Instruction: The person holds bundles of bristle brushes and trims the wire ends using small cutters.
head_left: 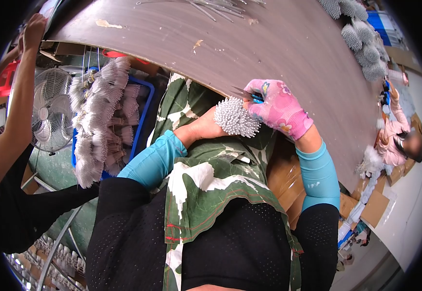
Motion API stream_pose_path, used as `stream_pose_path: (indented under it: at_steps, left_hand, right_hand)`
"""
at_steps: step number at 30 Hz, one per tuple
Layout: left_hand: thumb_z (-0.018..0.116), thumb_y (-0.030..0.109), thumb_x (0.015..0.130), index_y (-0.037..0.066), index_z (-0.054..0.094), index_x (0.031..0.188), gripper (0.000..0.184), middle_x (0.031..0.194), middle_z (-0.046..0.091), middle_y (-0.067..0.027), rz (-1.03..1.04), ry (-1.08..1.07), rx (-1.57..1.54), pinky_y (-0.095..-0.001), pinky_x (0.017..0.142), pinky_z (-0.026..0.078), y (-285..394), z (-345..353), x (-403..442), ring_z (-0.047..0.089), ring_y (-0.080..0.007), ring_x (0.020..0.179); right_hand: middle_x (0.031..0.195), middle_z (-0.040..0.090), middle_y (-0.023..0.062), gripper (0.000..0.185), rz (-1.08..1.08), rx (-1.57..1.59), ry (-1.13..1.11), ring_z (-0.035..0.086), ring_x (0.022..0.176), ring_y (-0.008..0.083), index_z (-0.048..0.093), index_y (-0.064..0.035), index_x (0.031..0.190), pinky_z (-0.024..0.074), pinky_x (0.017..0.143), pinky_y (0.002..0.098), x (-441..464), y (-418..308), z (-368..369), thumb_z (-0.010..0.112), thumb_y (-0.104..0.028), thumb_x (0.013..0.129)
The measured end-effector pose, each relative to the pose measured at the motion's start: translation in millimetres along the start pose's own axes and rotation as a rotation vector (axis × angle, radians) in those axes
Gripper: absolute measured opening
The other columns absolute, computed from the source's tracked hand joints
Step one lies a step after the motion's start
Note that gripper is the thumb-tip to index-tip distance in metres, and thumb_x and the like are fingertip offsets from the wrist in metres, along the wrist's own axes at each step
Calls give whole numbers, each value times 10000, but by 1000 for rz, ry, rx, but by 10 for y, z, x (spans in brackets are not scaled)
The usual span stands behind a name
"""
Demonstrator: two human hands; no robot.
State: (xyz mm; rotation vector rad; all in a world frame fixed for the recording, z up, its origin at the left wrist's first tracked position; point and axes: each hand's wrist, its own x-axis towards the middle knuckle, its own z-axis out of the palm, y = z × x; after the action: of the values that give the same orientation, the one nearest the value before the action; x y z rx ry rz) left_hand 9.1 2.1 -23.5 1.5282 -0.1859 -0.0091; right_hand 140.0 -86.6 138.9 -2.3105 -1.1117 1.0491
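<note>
My left hand [206,125] is bare and closed around the lower end of a round bundle of silvery-white, bead-tipped stems [237,118]. The bundle hides most of its fingers. A pink floral glove covers my right hand [282,109], which is closed on a small blue-handled tool with pointed metal tips [257,98]. Whether it is scissors or pliers I cannot tell. The gloved fingers are right beside the bundle's upper right side. Both hands are over my lap at the table's near edge, above a green-and-white camouflage apron [196,179].
Thin metal rods lie at the far edge of the brown table [288,43]; grey beaded bundles [363,43] are stacked at upper right. At left are a blue crate [145,104] with white bundles, a fan [51,111] and a co-worker's arm [19,102]. Another person in pink sits far right.
</note>
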Motion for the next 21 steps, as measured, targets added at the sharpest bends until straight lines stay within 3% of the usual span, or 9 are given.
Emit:
stream_pose_path:
  at_steps: [2,6,7,10,11,15,17,21]
  left_hand:
    - [680,182,815,31,474,1270,523,1234,531,-122,38,7,67,-359,1021,360,-57,11,0,490,-235,1162]
    - [693,181,800,28,499,1240,505,1211,547,-123,-52,-55,-83,-362,1024,354,-27,8,-11,490,-246,1160]
    - [700,189,791,28,499,1240,517,1210,547,-125,-42,-37,-74,-364,1028,349,-21,13,-22,492,-254,1158]
    - [716,213,769,33,504,1234,542,1209,547,-129,-3,36,-55,-372,1027,345,19,28,-30,493,-274,1152]
    - [728,167,751,37,525,1214,522,1193,567,-115,-8,38,-22,-356,1008,372,22,30,-25,519,-243,1129]
    - [750,121,724,44,545,1198,521,1179,587,-97,-62,13,-69,-334,985,403,3,30,-11,542,-204,1111]
    - [752,116,721,46,546,1197,523,1176,589,-94,-74,30,-85,-332,983,404,-2,52,-12,544,-200,1107]
    - [758,108,714,50,552,1192,524,1164,596,-87,-46,59,-89,-323,972,410,23,86,6,550,-187,1092]
  right_hand:
    - [744,617,109,202,11,-21,31,568,710,143,628,27,898,473,695,299,-3,10,33,637,-66,719]
    - [793,627,139,213,-47,2,123,599,733,179,644,12,899,474,696,314,-57,113,130,648,-85,709]
    - [829,618,150,216,-79,-41,142,610,758,230,627,8,901,475,701,331,-69,144,158,651,-96,713]
    - [824,597,149,217,-164,-95,248,600,764,272,598,11,900,475,701,344,-118,147,238,650,-101,722]
    - [819,581,152,205,-233,-95,285,589,760,305,575,10,898,474,692,351,-131,198,273,640,-90,731]
    - [830,596,152,203,-250,-95,338,600,764,283,586,6,905,477,698,342,-147,243,308,640,-78,729]
    - [834,607,154,203,-116,52,224,608,767,271,605,11,908,481,707,338,-148,178,228,640,-64,723]
    - [821,618,148,206,-179,-55,172,607,753,246,633,22,898,483,704,326,-105,200,134,650,-56,708]
